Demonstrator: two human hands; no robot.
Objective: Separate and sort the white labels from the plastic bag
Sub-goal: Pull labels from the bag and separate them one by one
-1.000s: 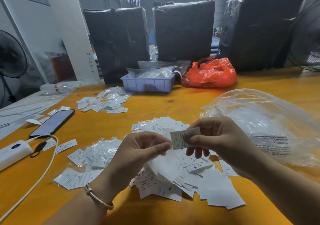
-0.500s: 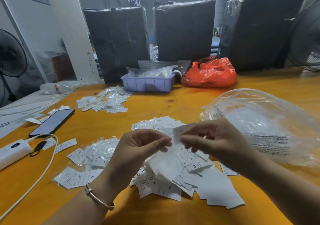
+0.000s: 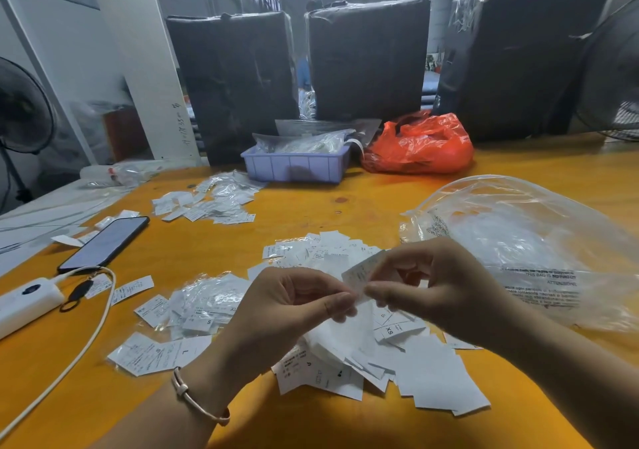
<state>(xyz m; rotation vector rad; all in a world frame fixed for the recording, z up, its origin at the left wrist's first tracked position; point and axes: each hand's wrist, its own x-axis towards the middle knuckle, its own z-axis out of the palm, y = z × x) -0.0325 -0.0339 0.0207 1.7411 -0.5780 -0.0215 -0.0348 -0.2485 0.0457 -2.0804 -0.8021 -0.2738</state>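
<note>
Small white paper label (image 3: 361, 272) pinched between your left hand (image 3: 294, 307) and right hand (image 3: 435, 289), above loose white label pile (image 3: 397, 355) on orange table (image 3: 311, 213), large clear plastic bag (image 3: 525, 241) beside your right hand

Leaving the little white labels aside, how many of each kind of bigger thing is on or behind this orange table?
Black wrapped bales: 3
Fans: 2
Phone: 1
Power bank: 1
Blue tray: 1
Orange bag: 1
Large clear bag: 1
Total: 10
</note>
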